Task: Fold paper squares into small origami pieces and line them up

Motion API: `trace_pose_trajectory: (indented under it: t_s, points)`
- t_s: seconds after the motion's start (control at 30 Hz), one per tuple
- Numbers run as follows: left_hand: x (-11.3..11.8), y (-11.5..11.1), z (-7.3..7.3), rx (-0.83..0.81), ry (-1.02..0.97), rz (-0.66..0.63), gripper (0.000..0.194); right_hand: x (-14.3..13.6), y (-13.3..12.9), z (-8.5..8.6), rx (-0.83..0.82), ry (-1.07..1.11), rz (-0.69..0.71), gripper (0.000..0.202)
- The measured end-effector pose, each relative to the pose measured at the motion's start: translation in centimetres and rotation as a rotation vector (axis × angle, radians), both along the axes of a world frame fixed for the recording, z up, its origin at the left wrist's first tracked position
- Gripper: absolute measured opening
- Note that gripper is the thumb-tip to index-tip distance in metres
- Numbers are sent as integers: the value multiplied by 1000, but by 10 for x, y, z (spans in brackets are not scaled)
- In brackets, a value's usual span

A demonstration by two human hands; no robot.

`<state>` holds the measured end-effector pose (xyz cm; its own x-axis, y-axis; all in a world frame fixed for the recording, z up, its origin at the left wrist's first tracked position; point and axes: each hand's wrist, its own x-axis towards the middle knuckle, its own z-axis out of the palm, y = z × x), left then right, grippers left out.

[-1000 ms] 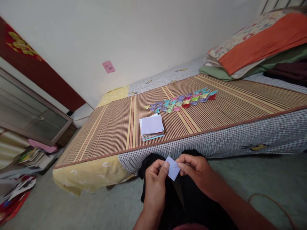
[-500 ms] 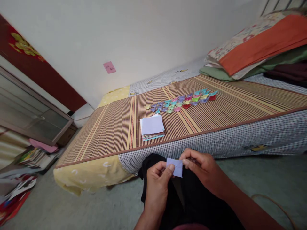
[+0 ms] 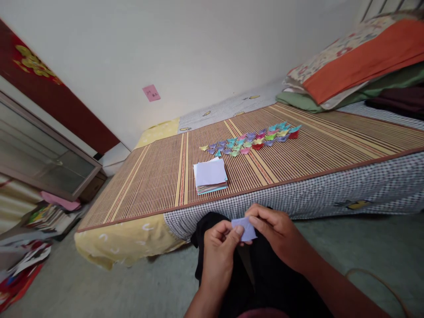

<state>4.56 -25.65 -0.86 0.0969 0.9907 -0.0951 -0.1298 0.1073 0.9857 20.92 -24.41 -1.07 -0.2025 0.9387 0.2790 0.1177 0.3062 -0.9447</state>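
A small folded square of lavender paper (image 3: 247, 230) is held in front of me, above my dark-clad legs. My left hand (image 3: 221, 247) pinches its left side, thumb lying on top. At its upper right corner, my right hand (image 3: 273, 229) grips the paper between thumb and fingers. On the striped mat beyond my hands rests a stack of square paper sheets (image 3: 211, 173), the top one pale lavender. Behind the stack stand rows of small folded paper boats (image 3: 253, 142) in several colours.
The bamboo mat (image 3: 149, 176) covers a bed whose checked sheet (image 3: 331, 190) hangs over the near edge. Folded bedding (image 3: 361, 66) is piled at the right. A glass-fronted cabinet (image 3: 43, 150) and a pile of books (image 3: 49, 218) stand at the left.
My right fingers have moved slightly left onto the paper's upper corner and now grip it. The paper has tilted a little. The stack and the boats have not moved.
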Motion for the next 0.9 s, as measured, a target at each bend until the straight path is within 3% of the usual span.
trace_pose_trajectory:
  t_s: [0.1, 0.2, 0.33, 0.57, 0.73, 0.83, 0.9]
  points:
    - [-2, 0, 1, 31, -1, 2, 30, 2, 0, 3, -51, 70, 84, 31]
    - [-3, -2, 0, 97, 65, 43, 28, 0, -1, 4, -85, 90, 54, 26]
    - [-1, -4, -1, 118, 109, 50, 27, -3, -1, 4, 18, 17, -32, 26]
    - [-4, 2, -1, 103, 121, 99, 25, -4, -3, 3, 109, -52, -50, 20]
    - [-4, 9, 0, 92, 182, 148, 26, -13, -7, 0, 426, -168, -233, 15]
    - [2, 4, 3, 77, 130, 58, 32, -17, -7, -5, 636, -301, -304, 16]
    - [5, 0, 3, 47, -9, 0, 35, -19, -8, -8, 702, -385, -335, 15]
